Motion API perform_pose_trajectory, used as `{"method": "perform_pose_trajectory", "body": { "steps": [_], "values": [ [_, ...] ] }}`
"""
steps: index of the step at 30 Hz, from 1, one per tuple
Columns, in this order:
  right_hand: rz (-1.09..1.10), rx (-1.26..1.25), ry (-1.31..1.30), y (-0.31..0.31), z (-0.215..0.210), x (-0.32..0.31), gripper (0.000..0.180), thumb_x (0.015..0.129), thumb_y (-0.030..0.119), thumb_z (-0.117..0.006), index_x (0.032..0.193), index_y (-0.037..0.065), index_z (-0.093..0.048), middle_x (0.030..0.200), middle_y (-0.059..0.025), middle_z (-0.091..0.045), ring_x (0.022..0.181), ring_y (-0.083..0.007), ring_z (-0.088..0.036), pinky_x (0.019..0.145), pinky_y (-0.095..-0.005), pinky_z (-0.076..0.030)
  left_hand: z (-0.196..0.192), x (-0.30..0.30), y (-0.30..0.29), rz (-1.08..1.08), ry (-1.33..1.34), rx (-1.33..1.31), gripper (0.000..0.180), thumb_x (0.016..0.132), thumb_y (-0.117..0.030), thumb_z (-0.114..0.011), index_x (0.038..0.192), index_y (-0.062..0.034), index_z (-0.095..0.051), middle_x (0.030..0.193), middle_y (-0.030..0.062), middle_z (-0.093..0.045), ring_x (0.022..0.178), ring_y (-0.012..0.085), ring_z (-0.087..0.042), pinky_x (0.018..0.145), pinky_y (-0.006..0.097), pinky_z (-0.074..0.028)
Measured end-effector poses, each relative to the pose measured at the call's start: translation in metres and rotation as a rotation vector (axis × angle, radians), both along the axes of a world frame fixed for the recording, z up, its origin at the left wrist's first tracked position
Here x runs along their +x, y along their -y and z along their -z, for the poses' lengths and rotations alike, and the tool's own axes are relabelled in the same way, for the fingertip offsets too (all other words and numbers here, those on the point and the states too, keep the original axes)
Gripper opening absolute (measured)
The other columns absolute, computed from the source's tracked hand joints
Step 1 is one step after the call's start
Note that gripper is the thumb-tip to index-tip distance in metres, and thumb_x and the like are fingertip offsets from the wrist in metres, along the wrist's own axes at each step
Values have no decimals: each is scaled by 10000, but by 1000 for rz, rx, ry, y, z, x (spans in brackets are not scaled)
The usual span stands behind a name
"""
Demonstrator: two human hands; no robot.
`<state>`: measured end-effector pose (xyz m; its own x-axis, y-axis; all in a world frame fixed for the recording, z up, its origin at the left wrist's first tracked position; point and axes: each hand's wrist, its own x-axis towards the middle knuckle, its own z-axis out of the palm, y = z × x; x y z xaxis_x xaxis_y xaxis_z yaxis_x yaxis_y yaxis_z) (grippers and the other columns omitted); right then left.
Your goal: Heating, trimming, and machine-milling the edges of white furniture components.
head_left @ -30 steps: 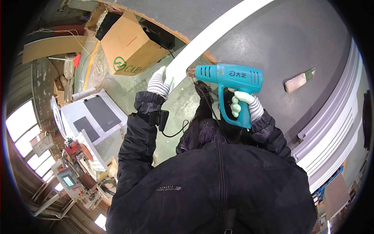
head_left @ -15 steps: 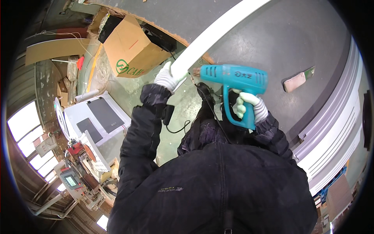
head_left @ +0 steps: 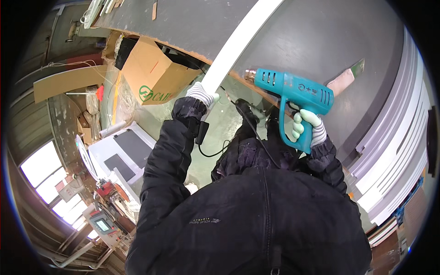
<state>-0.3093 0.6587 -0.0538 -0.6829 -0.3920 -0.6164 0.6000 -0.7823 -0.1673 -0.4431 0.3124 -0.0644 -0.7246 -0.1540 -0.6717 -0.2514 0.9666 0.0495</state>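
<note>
My right hand, in a pale green-white glove, is closed round the handle of a teal heat gun. The gun's metal nozzle points left, toward a long white strip, with a gap between them. My left hand, in a striped glove, grips the near end of that strip; its fingers are partly hidden behind it. From there the strip runs up and to the right across a dark grey table. A black cable hangs down in front of my legs.
On the table right of the gun lies a scraper-like tool, pinkish with a green end. Long white and grey profiles are stacked along the right. A cardboard box stands beyond my left hand, and a machine with a small screen at lower left.
The heat gun has shifted right, and its nozzle now sits farther from the strip and my left hand. The view has turned a little; my left hand still holds the strip.
</note>
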Motion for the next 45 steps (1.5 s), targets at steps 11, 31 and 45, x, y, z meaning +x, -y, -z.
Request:
{"method": "perform_pose_trajectory", "body": {
  "steps": [11,31,45],
  "values": [
    [170,108,-78,0,-12,55,160,949,186,-584,990,32,-598,779,-41,-609,581,-151,-557,522,-314,-484,6,-21,-32,84,-30,114,625,686,-424,-809,1096,23,-657,941,202,-707,866,329,-685,770,391,-526],
    [653,301,-20,156,-40,217,409,952,237,-572,1302,43,-489,793,-30,-576,627,-179,-548,585,-350,-471,4,111,75,663,-218,156,1149,656,-399,-825,1522,-49,-155,1485,388,-181,1178,481,-512,1000,463,-458],
    [1126,302,22,252,-15,316,215,923,250,-605,1000,53,-567,720,-31,-547,627,-188,-543,574,-340,-462,23,80,-6,768,-322,228,1088,613,-355,-885,1441,38,-298,1284,282,-459,1080,374,-577,941,389,-502]
  ]
}}
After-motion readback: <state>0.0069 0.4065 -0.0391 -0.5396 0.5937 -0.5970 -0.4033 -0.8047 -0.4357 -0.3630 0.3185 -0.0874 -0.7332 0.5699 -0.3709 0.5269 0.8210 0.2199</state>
